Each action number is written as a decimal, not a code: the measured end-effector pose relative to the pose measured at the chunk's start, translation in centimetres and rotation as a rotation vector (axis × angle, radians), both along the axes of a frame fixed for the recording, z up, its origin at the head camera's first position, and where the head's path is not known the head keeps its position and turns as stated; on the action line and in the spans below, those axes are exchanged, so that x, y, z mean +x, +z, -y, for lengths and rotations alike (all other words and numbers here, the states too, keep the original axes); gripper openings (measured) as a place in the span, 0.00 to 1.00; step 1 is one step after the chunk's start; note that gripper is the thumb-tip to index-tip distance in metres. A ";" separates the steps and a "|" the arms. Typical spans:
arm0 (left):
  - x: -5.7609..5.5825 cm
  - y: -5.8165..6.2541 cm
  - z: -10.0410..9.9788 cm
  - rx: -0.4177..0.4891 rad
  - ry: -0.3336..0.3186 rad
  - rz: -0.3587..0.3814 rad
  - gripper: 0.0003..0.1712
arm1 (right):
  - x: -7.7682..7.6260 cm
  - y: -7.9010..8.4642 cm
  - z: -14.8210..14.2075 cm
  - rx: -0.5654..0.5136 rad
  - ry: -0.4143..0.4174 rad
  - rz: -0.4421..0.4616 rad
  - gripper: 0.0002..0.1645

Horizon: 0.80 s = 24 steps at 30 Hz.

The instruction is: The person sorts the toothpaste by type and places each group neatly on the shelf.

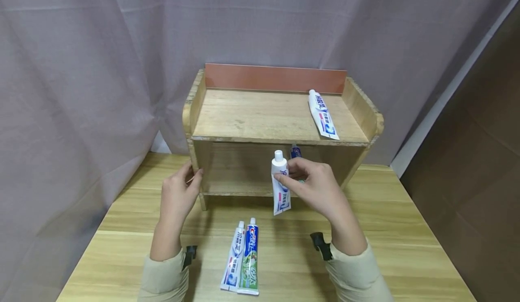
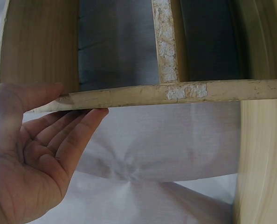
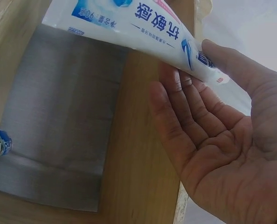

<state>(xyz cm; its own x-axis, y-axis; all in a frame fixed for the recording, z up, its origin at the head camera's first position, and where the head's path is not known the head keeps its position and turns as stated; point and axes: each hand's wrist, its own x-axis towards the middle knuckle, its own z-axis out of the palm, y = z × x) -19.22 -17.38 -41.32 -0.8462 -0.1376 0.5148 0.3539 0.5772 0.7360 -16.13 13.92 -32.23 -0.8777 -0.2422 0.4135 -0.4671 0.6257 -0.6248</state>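
Observation:
My right hand (image 1: 318,189) pinches a white toothpaste tube (image 1: 281,199) between thumb and fingers, cap up, in front of the small wooden shelf (image 1: 252,114). In the right wrist view the tube (image 3: 124,25) shows blue lettering, with the thumb (image 3: 231,63) on one face and fingers behind. My left hand (image 1: 177,193) holds the shelf's left side panel. The left wrist view has its thumb on one face of the panel (image 2: 129,97) and its fingers on the other. Another white toothpaste tube (image 1: 322,117) lies on the upper board at the right, cap toward the back.
On the table (image 1: 130,243) in front, a white toothpaste tube (image 1: 233,261) and a blue-green Crest tube (image 1: 249,261) lie side by side, caps toward the shelf. A blue tube (image 1: 295,151) on the lower level is partly hidden behind my right hand. A grey curtain (image 1: 252,22) hangs behind.

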 end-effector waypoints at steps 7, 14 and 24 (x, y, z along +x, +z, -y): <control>0.1 0.0 0.1 -0.014 0.008 0.004 0.18 | -0.1 0.5 0.4 0.002 0.007 -0.011 0.12; 0.1 0.0 0.0 -0.012 0.014 0.002 0.17 | -0.2 1.1 0.6 -0.007 0.021 -0.036 0.11; 0.0 0.0 -0.1 -0.009 0.009 0.000 0.17 | -0.4 2.2 0.7 -0.024 0.001 -0.095 0.12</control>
<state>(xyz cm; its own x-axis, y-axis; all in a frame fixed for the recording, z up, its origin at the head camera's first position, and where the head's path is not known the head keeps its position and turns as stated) -19.22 -17.29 -41.30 -0.8450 -0.1411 0.5158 0.3482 0.5870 0.7309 -16.55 13.20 -30.01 -0.8341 -0.2319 0.5005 -0.5254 0.6104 -0.5928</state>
